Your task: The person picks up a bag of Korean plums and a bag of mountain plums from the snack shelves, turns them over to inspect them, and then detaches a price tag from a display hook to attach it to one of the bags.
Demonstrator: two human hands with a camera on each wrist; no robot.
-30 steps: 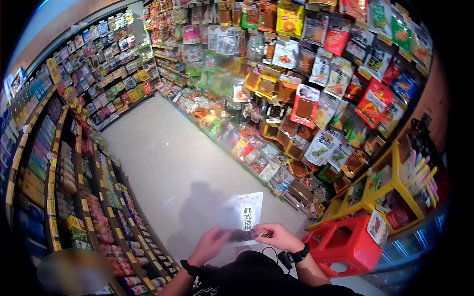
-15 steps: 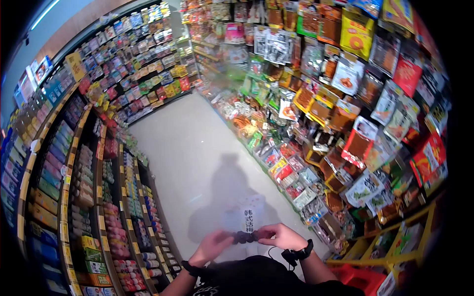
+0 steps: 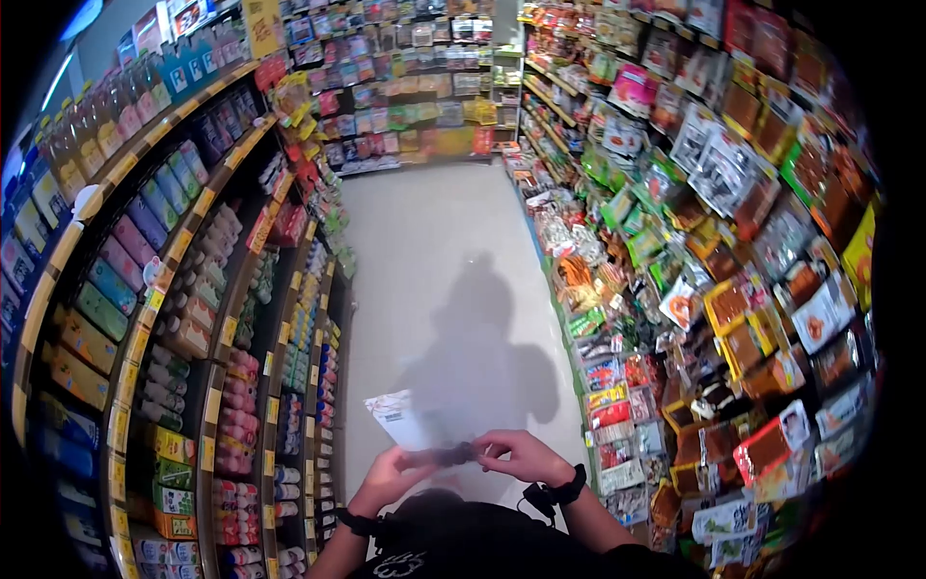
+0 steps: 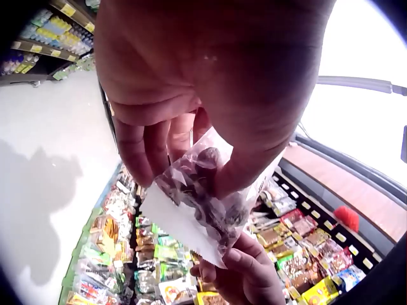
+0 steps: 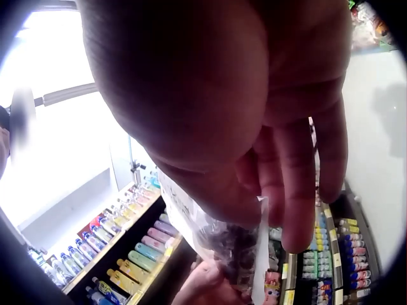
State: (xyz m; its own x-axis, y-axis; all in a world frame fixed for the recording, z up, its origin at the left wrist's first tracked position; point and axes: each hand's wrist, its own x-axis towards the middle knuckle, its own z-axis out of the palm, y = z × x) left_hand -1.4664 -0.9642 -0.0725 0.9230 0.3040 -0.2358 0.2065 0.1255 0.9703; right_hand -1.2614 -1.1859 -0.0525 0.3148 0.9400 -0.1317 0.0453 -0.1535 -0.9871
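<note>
Both hands hold a bag of dried plums (image 3: 453, 454) low in front of the body. It has a white printed part (image 3: 394, 421) and a clear part showing dark, wrinkled plums (image 4: 206, 184). My left hand (image 3: 391, 477) grips one side, thumb on the clear film and fingers behind, as the left wrist view shows. On the other side my right hand (image 3: 527, 457) pinches the bag's edge between thumb and fingers. A jagged edge (image 5: 261, 279) of the bag shows below the right thumb.
Stepped shelves of bottles (image 3: 183, 318) and boxes line the left side. Along the right hangs a wall of packaged snacks (image 3: 714, 289), with trays of packets beneath. Pale floor (image 3: 415, 241) runs between them to a packed shelf (image 3: 405, 92) at the far end. A person's shadow falls ahead.
The head view has swung left, so the aisle now lies straight ahead and the red stool has left the view. The bag has turned, its large lettering gone from sight and its white part pointing left.
</note>
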